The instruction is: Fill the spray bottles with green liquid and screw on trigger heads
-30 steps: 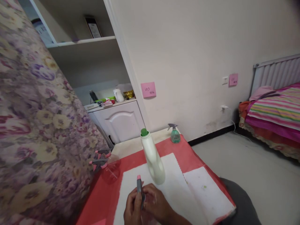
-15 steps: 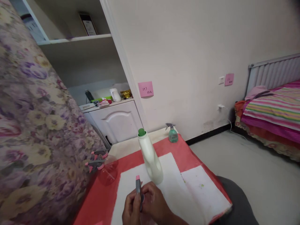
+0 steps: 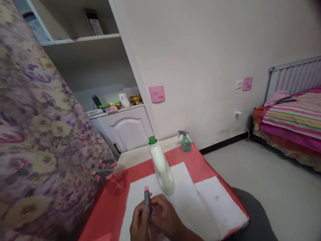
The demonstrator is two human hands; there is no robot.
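Close to me, my left hand (image 3: 140,219) grips the grey trigger head of a spray bottle (image 3: 147,201), its pink nozzle tip pointing away. My right hand (image 3: 167,216) is closed on the same spray bottle at the neck, just below the head. A little clear pinkish body shows under the fingers; most of it is hidden. Just beyond my hands a pale green jug (image 3: 163,170) stands on white paper, with a green insert in its open mouth. Two grey-and-pink spray heads and a clear pink spray bottle (image 3: 116,180) are at the left.
A small green spray bottle (image 3: 186,144) stands at the table's back right corner. White paper sheets (image 3: 218,201) cover part of the red tablecloth (image 3: 100,214). A floral curtain (image 3: 45,150) hangs close on the left. A dark grey stool (image 3: 253,214) is at the right.
The view has shifted slightly. Both hands keep their hold on the spray bottle, whose head has tilted very slightly to the left. The jug and the other bottles stay in place.
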